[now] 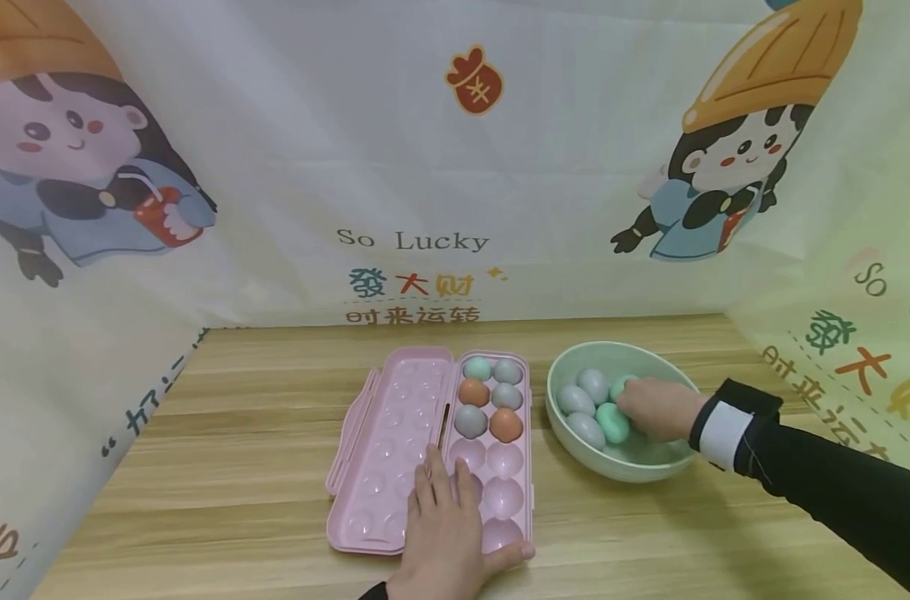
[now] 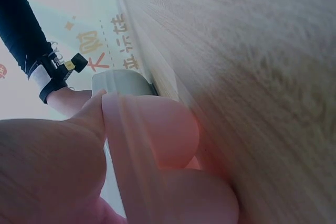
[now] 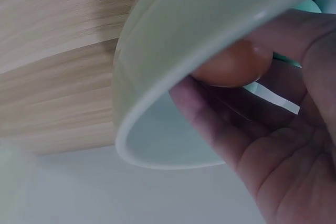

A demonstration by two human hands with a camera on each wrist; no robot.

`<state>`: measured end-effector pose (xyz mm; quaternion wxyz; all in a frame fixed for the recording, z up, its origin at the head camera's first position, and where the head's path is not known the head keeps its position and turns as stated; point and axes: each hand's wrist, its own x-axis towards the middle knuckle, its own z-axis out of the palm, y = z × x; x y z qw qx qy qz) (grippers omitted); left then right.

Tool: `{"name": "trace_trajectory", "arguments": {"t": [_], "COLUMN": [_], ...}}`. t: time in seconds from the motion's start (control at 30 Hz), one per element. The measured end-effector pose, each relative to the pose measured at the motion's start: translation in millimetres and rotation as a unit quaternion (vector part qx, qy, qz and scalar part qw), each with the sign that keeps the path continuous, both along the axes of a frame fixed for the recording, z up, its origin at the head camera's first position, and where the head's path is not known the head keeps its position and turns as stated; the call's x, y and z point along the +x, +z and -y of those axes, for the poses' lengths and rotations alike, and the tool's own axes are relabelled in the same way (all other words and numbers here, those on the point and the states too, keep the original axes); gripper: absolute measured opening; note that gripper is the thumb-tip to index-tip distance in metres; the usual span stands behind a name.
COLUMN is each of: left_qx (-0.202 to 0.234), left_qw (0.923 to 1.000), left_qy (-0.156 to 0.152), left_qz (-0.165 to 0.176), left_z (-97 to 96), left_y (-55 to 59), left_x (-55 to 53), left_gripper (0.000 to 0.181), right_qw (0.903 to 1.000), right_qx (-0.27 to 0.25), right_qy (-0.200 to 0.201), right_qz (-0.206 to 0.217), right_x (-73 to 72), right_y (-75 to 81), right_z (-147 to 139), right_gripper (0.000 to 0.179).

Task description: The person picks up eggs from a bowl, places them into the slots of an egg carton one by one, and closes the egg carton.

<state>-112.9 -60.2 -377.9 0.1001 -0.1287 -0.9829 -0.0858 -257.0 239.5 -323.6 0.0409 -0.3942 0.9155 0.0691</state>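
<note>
A pink egg box (image 1: 391,433) lies with its lid spread to the left. Its far cups hold several eggs: green (image 1: 477,369), grey (image 1: 471,421) and orange (image 1: 506,425). My left hand (image 1: 443,525) rests on the near part of the box, fingers straight, thumb at the near right corner. To the right stands a pale green bowl (image 1: 627,471) with grey eggs (image 1: 586,431) and green eggs (image 1: 612,422) in it. Inside it, my right hand (image 1: 657,408) pinches an orange egg (image 3: 236,66) between thumb and fingers; the head view hides that egg.
The wooden table (image 1: 222,450) extends to both sides of the box. A printed cloth (image 1: 395,167) with cartoon figures hangs behind and along the sides. Several cups (image 1: 503,496) in the near half of the box show bare pink insides.
</note>
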Motion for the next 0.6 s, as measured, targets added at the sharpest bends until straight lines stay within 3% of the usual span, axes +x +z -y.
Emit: {"name": "trace_trajectory", "arguments": {"t": [0.23,0.6], "left_qx": [0.006,0.009], "left_qw": [1.0,0.9999], "left_qy": [0.001,-0.001], "left_qz": [0.006,0.012], "left_z": [-0.5,-0.2], "left_y": [0.6,0.2], "left_x": [-0.1,0.1], "left_gripper": [0.121,0.121], "right_qw": [0.9999,0.9999], "right_qx": [0.015,-0.007], "right_qy": [-0.004,0.009], "right_qz": [0.004,-0.007], "right_x": [-0.5,1.1], "right_y": [0.8,2.2], "right_z": [0.0,-0.6], "right_gripper": [0.016,0.019]}}
